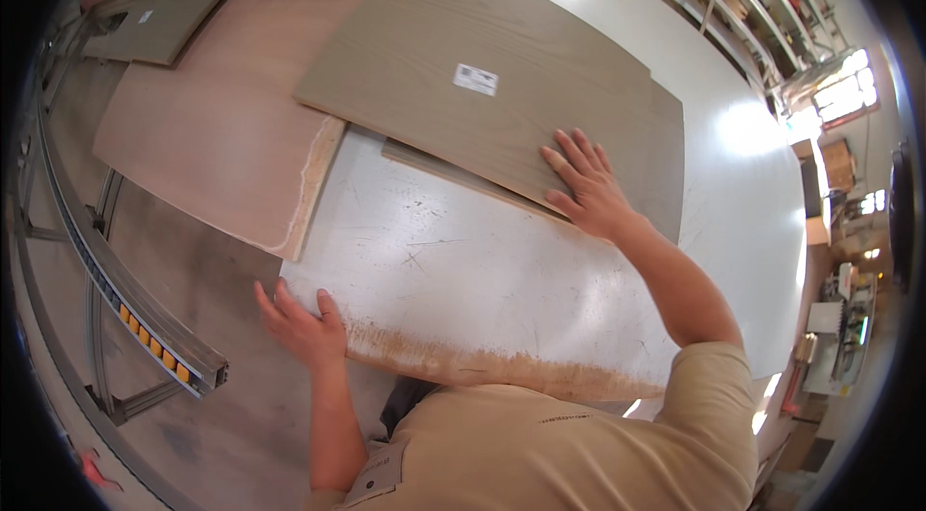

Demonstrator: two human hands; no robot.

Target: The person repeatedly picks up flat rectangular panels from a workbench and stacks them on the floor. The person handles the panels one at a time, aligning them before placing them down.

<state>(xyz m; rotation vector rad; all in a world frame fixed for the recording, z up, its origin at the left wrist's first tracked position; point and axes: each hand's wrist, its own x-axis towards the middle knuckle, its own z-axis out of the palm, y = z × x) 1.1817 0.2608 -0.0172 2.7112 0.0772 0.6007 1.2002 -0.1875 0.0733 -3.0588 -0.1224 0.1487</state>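
Observation:
A large grey-brown wood-grain panel [424, 38] with a small white label [476, 80] lies on the white worktable [434, 260]. My right hand [585, 185] rests on the panel's near right part, fingers spread and palm down. Beneath it a second panel of like colour [666, 135] sticks out at the right and along the near edge. My left hand [307, 320] is by the table's near left corner, fingers apart and nothing in them. Whether it touches the corner, I cannot tell. A pinkish-tan board [212, 115] lies at the left, its right end under the labelled panel.
Another labelled grey-brown panel [174, 19] lies at the far left. A metal rail with yellow rollers [154, 347] runs along the left side. Metal racking [723, 0] stands beyond the table at the far right. The table's near edge [482, 366] is worn brown.

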